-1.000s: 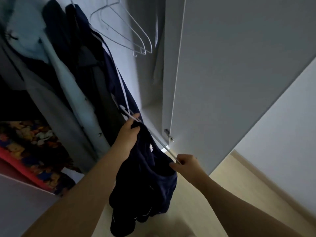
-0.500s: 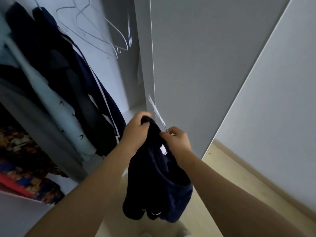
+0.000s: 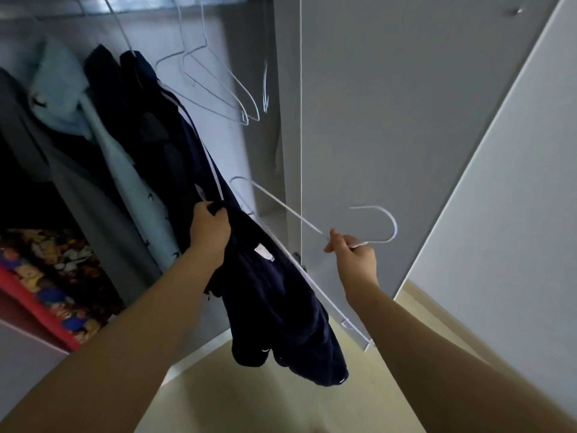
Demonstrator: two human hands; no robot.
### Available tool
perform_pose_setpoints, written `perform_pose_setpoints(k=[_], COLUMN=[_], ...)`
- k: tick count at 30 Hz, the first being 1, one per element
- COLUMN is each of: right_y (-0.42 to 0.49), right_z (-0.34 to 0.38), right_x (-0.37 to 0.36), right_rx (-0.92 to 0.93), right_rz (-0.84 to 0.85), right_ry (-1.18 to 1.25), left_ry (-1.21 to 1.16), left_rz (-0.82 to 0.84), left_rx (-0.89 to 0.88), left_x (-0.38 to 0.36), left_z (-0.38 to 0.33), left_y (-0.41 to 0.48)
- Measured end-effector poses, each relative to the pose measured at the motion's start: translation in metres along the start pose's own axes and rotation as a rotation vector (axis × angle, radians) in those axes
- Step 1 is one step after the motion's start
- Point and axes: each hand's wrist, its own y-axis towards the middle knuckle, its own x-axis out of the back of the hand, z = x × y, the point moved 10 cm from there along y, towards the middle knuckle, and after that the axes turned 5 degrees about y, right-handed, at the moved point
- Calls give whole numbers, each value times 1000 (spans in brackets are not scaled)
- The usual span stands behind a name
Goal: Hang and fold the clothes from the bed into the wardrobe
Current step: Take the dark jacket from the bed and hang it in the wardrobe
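1. Half a second ago my hands were together; now they are apart. My right hand [image 3: 354,256] pinches the white wire hanger [image 3: 290,211] at its neck, and my left hand [image 3: 209,229] grips the top edge of the navy garment [image 3: 281,307].
2. The garment hangs between my arms, before the open wardrobe [image 3: 259,42]. I judge it nearly ready for hanging.
3. The hanger's long axis runs from upper left to lower right, and its hook opens leftward, below the rail [image 3: 140,4].
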Motion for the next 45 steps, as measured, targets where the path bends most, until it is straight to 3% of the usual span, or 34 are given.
perform_pose_setpoints(k=[8, 14, 19, 21, 28, 32, 33, 35, 37, 40, 42, 45], right_y=[12, 19, 16, 14, 1, -2, -2, -3, -3, -4, -3, -9], right_z=[5, 2, 8, 10, 10, 24, 29, 37, 45, 54, 68, 107], right_x=[3, 1, -13, -21, -48, -53, -52, -49, -47, -41, -39, -35], right_rx=[-53, -89, -78, -89, -146, -109, -99, -72, -49, -16, 66, 418], right_rz=[2, 32, 116, 142, 196, 185, 171, 153, 151, 142, 138, 31], right_ry=[126, 15, -69, -109, -128, -156, -166, -177, -200, -230, -218, -317], left_ry=[-54, 29, 527, 627, 485, 455, 547, 867, 1008, 940, 930, 846], left_rz=[-104, -161, -74, -20, 257, 458, 452, 257, 148, 234, 149, 81], left_rx=[99, 90, -228, -328, -612, -606, -653, -872, -1041, -987, -1009, -942], left_x=[27, 39, 31, 21, -24, -36, -36, -29, -32, -42, -43, -36], left_z=[-2, -12, -45, -55, -89, -83, -80, -80, -74, -62, -67, -78], left_y=[39, 55, 35, 22, -45, -53, -53, -54, -60, -59, -58, -51])
